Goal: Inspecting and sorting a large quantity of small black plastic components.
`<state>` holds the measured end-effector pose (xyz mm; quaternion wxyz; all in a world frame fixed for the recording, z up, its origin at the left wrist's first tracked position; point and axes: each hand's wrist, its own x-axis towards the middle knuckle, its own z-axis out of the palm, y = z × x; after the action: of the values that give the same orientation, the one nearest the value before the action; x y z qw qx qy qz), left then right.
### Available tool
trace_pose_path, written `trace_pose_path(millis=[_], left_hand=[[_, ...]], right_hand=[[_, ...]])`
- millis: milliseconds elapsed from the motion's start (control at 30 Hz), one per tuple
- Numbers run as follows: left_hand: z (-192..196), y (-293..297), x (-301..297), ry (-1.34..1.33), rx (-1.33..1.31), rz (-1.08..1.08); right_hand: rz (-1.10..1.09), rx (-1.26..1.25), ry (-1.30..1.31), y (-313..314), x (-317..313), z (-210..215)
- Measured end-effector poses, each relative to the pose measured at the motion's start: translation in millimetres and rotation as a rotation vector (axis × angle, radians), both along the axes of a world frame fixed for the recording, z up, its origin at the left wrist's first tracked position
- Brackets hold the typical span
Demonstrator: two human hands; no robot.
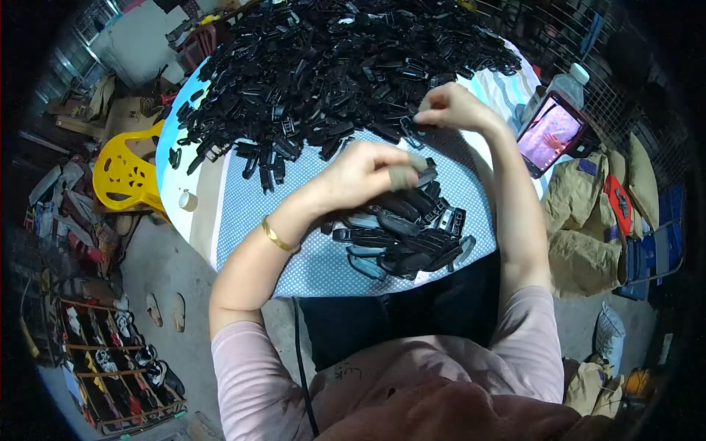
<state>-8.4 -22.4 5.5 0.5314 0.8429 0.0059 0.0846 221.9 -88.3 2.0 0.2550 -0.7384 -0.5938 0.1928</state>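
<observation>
A large heap of small, long black plastic pieces (pixel 331 81), some with slotted frames, covers the far part of the table. A smaller pile of the same pieces (pixel 412 239) lies close to me at the near edge. Over the top of this pile is my left hand (pixel 368 176), its fingers bent and smeared by motion, with greenish wrapping on a finger. Whether it grips a piece cannot be seen. At the near rim of the large heap, my right hand (pixel 460 109) has its fingers curled in toward the thumb; anything between them is hidden.
A patterned cloth (pixel 257 220) covers the table (pixel 200 213). At the right edge stand a lit phone (pixel 551 136) and a clear bottle (pixel 570 84). A tape roll (pixel 187 201) sits at the left edge, by a yellow chair (pixel 129 173). Brown sacks (pixel 585 257) stand right.
</observation>
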Motion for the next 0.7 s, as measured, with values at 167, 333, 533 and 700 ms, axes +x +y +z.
trace_pose_path(millis=[167,333,533,700], left_hand=[[-33.5,38.5,34.2,-0.248,0.801,0.317],[-43.0,37.7,47.3,-0.178,1.076,0.293],[-40.1,46.4,39.6,-0.226,0.603,0.469],[-18.8,50.0,23.5,-0.197,-0.877,0.383]], right_hand=[[0.044,0.171,-0.485,6.2,-34.5,-15.0],[0.043,0.247,-0.238,8.7,-21.1,-13.5],[0.002,0.458,0.749,17.3,-26.6,-9.6],[0.002,0.613,0.808,23.3,-57.5,-22.6]])
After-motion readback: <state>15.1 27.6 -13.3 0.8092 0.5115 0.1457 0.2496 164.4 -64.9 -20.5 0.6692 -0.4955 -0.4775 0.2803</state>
